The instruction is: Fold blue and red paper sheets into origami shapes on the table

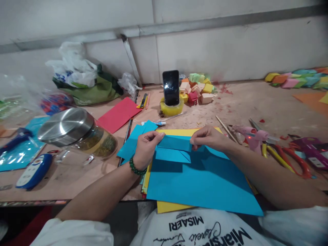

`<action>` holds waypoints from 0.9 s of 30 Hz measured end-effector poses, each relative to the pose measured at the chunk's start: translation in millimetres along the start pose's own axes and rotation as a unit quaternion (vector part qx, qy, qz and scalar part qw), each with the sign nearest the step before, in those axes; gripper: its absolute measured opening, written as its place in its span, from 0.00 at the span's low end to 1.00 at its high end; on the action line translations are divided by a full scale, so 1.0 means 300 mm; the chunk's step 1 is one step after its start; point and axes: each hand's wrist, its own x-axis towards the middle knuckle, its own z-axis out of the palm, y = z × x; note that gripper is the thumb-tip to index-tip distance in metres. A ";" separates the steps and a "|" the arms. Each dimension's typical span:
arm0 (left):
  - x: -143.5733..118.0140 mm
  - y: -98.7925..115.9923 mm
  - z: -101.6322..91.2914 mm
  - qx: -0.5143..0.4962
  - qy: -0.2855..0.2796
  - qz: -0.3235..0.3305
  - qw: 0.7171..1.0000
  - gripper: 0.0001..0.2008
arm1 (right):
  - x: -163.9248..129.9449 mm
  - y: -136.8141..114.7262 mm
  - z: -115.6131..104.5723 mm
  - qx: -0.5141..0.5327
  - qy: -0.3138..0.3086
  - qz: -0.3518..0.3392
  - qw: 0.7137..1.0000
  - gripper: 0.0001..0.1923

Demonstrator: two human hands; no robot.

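Between my two hands a folded blue paper strip point(174, 142) is held up by its ends. My left hand point(147, 145), with a green bead bracelet at the wrist, pinches the left end between thumb and finger. At the right end my right hand point(203, 137) is closed in a pinch too. Just below the strip, a smaller folded blue piece point(171, 156) shows; whether it is joined to the strip I cannot tell. Underneath lies a large blue sheet point(205, 188) on top of yellow sheets point(174, 207). More cut blue pieces point(135, 138) rest left of my left hand.
A steel-lidded glass jar point(99, 141) lies tilted at left, near a red sheet point(119, 114). A phone point(171, 88) stands in a yellow tape roll point(170, 108) beside small paper boxes point(196, 89). At right are a pink glue gun point(252, 135) and red-handled scissors point(297, 162).
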 end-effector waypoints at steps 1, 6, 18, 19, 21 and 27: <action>0.009 0.004 -0.007 -0.011 0.018 0.003 1.000 0.18 | 0.001 -0.003 -0.014 -0.006 0.002 0.005 1.000 0.10; 0.029 0.005 -0.014 -0.034 0.017 -0.028 0.999 0.20 | 0.007 -0.011 -0.028 -0.025 0.071 -0.056 0.996 0.17; -0.021 -0.041 0.038 -0.186 -0.137 -0.140 0.963 0.20 | 0.005 0.046 0.125 0.000 0.099 -0.110 0.989 0.19; -0.022 -0.041 0.038 -0.189 -0.146 -0.142 0.961 0.17 | 0.008 0.047 0.122 0.001 0.111 -0.113 0.987 0.19; -0.029 -0.037 0.042 -0.175 -0.176 -0.142 0.958 0.15 | 0.009 0.052 0.122 -0.014 0.113 -0.111 0.987 0.19; -0.056 -0.028 0.064 -0.066 -0.219 -0.126 0.965 0.23 | -0.019 0.058 0.165 -0.102 0.092 -0.156 0.978 0.19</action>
